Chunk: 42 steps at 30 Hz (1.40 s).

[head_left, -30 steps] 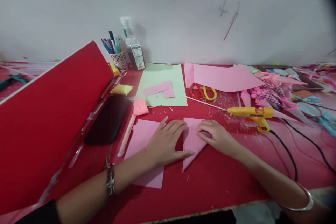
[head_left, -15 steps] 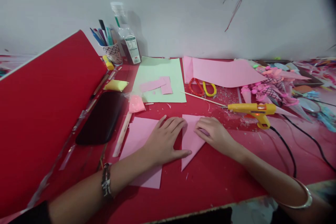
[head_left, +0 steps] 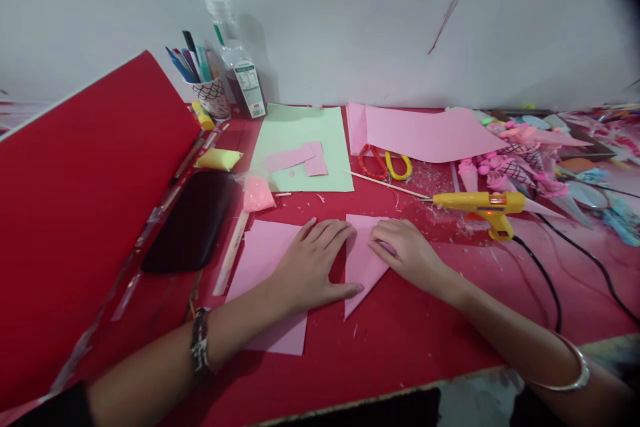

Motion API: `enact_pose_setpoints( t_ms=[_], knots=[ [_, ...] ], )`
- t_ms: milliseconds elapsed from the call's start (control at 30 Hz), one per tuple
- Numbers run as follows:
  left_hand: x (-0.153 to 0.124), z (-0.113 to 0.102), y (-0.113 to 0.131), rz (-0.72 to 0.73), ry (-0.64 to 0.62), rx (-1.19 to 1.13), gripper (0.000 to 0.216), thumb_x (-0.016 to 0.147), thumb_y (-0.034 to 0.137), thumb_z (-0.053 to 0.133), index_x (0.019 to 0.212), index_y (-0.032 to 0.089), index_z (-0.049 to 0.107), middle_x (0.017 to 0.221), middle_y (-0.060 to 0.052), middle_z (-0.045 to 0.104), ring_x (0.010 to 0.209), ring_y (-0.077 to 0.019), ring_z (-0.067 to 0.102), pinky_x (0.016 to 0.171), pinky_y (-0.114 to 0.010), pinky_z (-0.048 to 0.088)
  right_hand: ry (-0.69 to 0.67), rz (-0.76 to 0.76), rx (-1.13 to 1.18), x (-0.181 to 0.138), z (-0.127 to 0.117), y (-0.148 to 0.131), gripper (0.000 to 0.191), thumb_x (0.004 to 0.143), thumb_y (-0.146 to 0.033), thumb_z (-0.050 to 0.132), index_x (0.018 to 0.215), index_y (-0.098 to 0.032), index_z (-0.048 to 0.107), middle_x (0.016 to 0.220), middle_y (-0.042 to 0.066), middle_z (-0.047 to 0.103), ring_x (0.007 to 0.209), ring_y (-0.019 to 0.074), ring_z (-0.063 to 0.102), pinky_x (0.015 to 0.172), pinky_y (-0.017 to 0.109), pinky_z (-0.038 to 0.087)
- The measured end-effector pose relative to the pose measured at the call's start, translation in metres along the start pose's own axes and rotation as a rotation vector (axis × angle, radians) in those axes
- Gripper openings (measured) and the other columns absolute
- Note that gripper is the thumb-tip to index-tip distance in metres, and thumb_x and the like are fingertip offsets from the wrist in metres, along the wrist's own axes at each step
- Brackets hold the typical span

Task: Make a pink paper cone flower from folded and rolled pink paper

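Observation:
A pink paper triangle (head_left: 361,265) lies folded on the red table (head_left: 425,333), its point toward me. My left hand (head_left: 310,265) lies flat with fingers spread, pressing the triangle's left edge and a larger pink sheet (head_left: 267,273) beneath it. My right hand (head_left: 407,250) rests on the triangle's right side with fingers curled down against the paper, pressing the fold. Neither hand lifts anything off the table.
A yellow glue gun (head_left: 483,205) with a black cord lies right of my hands. Scissors (head_left: 385,164), a green sheet (head_left: 303,147), a pink sheet (head_left: 425,133), a pen cup (head_left: 210,97), a bottle (head_left: 240,77) stand farther back. A big red board (head_left: 80,200) leans at left beside a black case (head_left: 193,220).
Both hands have stayed on the pink triangle. The view has tilted slightly, so everything sits a little lower left in the picture.

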<state>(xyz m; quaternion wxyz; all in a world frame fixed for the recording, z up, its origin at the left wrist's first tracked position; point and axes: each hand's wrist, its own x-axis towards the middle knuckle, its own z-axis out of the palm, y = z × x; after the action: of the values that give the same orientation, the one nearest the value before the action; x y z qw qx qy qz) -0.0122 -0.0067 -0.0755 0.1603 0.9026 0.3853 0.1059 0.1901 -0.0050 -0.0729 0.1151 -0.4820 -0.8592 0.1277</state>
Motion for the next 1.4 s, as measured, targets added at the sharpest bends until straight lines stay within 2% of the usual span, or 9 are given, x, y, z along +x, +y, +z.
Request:
enact_pose_setpoints(
  t_ms=[333,667,933,1100,1267,1400],
  knots=[
    [-0.001,0.002,0.0,0.019,0.02,-0.003,0.077,0.064,0.059,0.052,0.125,0.018,0.03,0.129,-0.007,0.038,0.119,-0.0243,0.031,0.103,-0.041,0.013,0.0,0.017,-0.005,0.001,0.001,0.0,0.02,0.085,-0.026,0.042,0.067,-0.017,0.047,0.069,0.0,0.052,0.066,0.0129,0.044,0.063,0.025,0.028],
    [-0.01,0.0,0.004,0.031,-0.031,-0.011,0.083,0.063,0.062,0.052,0.129,0.018,0.027,0.132,-0.009,0.032,0.121,-0.0261,0.026,0.104,-0.044,0.013,-0.001,0.016,-0.003,0.001,0.002,0.0,0.021,0.086,-0.027,0.04,0.069,-0.017,0.046,0.07,0.0,0.053,0.067,0.0136,0.045,0.063,0.025,0.027],
    [-0.011,-0.006,0.005,0.098,-0.112,0.009,0.064,0.068,0.058,0.05,0.124,0.029,0.038,0.134,-0.004,0.03,0.123,-0.0272,0.025,0.102,-0.048,0.013,-0.015,0.012,-0.073,0.002,0.001,-0.001,0.021,0.086,-0.027,0.04,0.068,-0.017,0.046,0.07,0.0,0.053,0.066,0.0133,0.044,0.062,0.025,0.027],
    [-0.016,-0.005,0.003,0.121,-0.126,0.029,0.067,0.071,0.058,0.047,0.129,0.029,0.03,0.137,-0.004,0.028,0.124,-0.0265,0.022,0.102,-0.048,0.012,-0.014,0.012,-0.112,0.001,0.001,-0.001,0.02,0.086,-0.027,0.04,0.069,-0.017,0.047,0.071,0.001,0.054,0.068,0.0139,0.045,0.063,0.025,0.028],
    [-0.017,-0.005,0.003,0.21,-0.126,0.007,0.049,0.079,0.052,0.04,0.123,0.032,0.039,0.135,0.0,0.033,0.122,-0.0231,0.028,0.102,-0.043,0.016,-0.003,0.003,-0.143,0.001,0.0,-0.003,0.021,0.086,-0.026,0.039,0.069,-0.017,0.049,0.07,0.002,0.054,0.067,0.0145,0.046,0.063,0.026,0.03],
    [-0.018,-0.009,0.005,0.193,-0.139,-0.008,0.05,0.077,0.05,0.045,0.123,0.032,0.039,0.133,0.0,0.036,0.121,-0.0229,0.031,0.101,-0.043,0.019,0.083,-0.044,-0.249,-0.004,0.0,-0.008,0.017,0.085,-0.022,0.039,0.081,-0.015,0.055,0.078,0.006,0.055,0.074,0.0179,0.048,0.069,0.03,0.035]
  ],
)
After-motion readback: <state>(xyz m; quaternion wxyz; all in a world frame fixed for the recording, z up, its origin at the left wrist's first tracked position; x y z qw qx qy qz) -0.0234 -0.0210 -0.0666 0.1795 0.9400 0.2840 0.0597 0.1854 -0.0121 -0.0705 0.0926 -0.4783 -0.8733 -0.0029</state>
